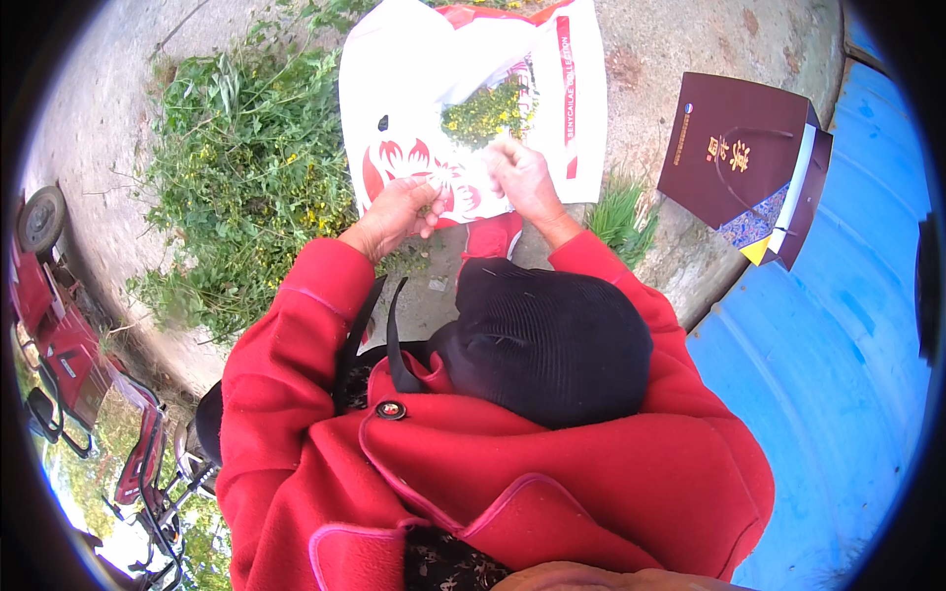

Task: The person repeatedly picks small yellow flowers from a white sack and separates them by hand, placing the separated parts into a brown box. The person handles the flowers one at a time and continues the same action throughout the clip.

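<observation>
A large white plastic bag (473,74) with red printed flowers and writing lies on the ground in front of me. Small yellow flower heads (484,114) with bits of green lie on it or in its opening. My left hand (403,214) is over the bag's near edge, fingers curled and thumb against the forefinger; whether a small sprig is pinched there is unclear. Just beside the flower heads, my right hand (523,177) has its fingers bent inward, and what they hold is hidden. Left of the bag spreads a heap of cut leafy stems with yellow flowers (251,170).
A dark maroon paper gift bag (732,148) lies at the right, beside a blue corrugated metal sheet (813,354). Grass (624,221) grows near the bag's right corner. A red vehicle (70,340) stands at far left. My red shoe (491,238) touches the bag's near edge.
</observation>
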